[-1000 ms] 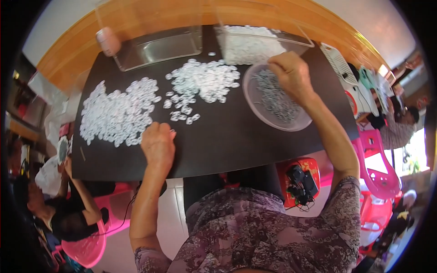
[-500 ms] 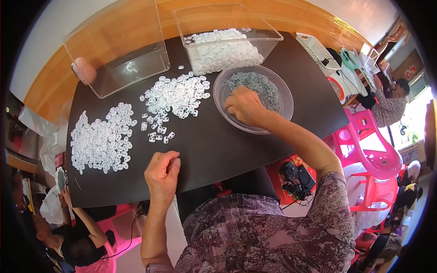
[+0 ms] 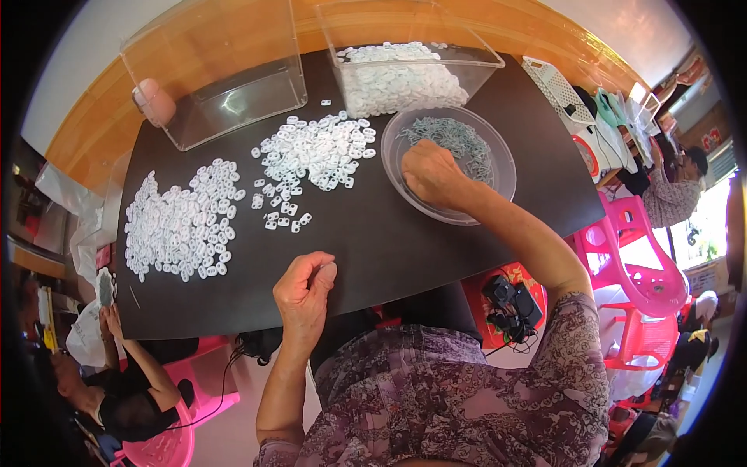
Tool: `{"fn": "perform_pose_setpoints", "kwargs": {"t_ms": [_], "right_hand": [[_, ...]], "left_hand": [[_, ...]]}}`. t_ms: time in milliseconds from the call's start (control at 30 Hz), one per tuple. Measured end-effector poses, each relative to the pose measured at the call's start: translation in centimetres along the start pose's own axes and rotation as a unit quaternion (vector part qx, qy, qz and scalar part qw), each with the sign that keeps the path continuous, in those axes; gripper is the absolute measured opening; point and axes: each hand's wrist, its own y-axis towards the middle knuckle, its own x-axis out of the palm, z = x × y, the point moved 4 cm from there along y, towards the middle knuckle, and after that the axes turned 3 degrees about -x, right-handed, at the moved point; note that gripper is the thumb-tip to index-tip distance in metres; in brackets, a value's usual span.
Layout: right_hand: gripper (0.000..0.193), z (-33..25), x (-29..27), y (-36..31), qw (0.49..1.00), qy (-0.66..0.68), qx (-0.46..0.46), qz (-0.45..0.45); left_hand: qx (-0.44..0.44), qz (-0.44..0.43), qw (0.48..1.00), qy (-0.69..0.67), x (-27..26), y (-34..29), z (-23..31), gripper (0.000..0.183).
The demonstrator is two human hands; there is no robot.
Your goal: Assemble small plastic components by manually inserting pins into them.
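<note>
My right hand (image 3: 437, 176) reaches into a round clear plastic bowl (image 3: 506, 191), fingers curled down beside a heap of small grey screws (image 3: 461, 140). Its fingertips are mostly hidden, so what they pinch does not show. Near the front edge of the dark table, my left hand (image 3: 302, 300) is closed, thumb pressed against the curled index finger. Whatever it may hold is too small to make out. Beyond it lies a loose pile of small white two-holed plastic pieces (image 3: 317, 152), several scattered on its near side. A second pile of similar white pieces (image 3: 183, 222) spreads at the left.
At the back stand a clear bin (image 3: 226, 66) with a pinkish rounded object (image 3: 154, 103) by its left side, and another clear bin (image 3: 408, 78) part-filled with white pieces. Pink plastic chairs (image 3: 642, 261) stand at the right. One person (image 3: 117, 373) sits at left, another (image 3: 677, 187) far right.
The view has shifted, so the table and its contents appear farther right and slightly higher. My left hand has moved slightly right; my right hand stays in the bowl.
</note>
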Motion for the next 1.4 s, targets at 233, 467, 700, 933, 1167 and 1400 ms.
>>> {"fn": "perform_pose_setpoints", "kwargs": {"t_ms": [233, 467, 700, 933, 1167, 1400], "right_hand": [[0.005, 0.4, -2.0, 0.4, 0.977, 0.15, 0.149, 0.012], [0.006, -0.2, -2.4, 0.9, 0.958, 0.209, 0.194, -0.01], [0.009, -0.2, -3.4, 0.5, 0.907, 0.344, 0.243, -0.006], [0.012, -5.0, -5.4, 0.6, 0.789, 0.525, 0.318, -0.022], [0.014, -6.7, -4.5, 0.1, 0.746, 0.582, 0.322, -0.032], [0.014, -8.2, -1.5, 1.0, 0.743, 0.594, 0.294, -0.093]], "left_hand": [[0.019, 0.008, 0.996, -0.081, -0.3, -0.1, -0.7, 0.014], [0.001, 0.02, 0.995, -0.1, -0.2, 0.0, -1.0, 0.014], [-0.056, -0.007, 0.984, -0.17, 1.4, 1.4, 0.3, 0.01], [0.206, 0.038, 0.977, 0.05, 5.8, 4.3, 5.1, 0.014], [0.234, 0.024, 0.967, 0.102, 5.9, 4.0, 5.4, 0.016], [0.289, 0.011, 0.942, 0.167, 3.5, 3.9, 4.0, 0.011]]}}
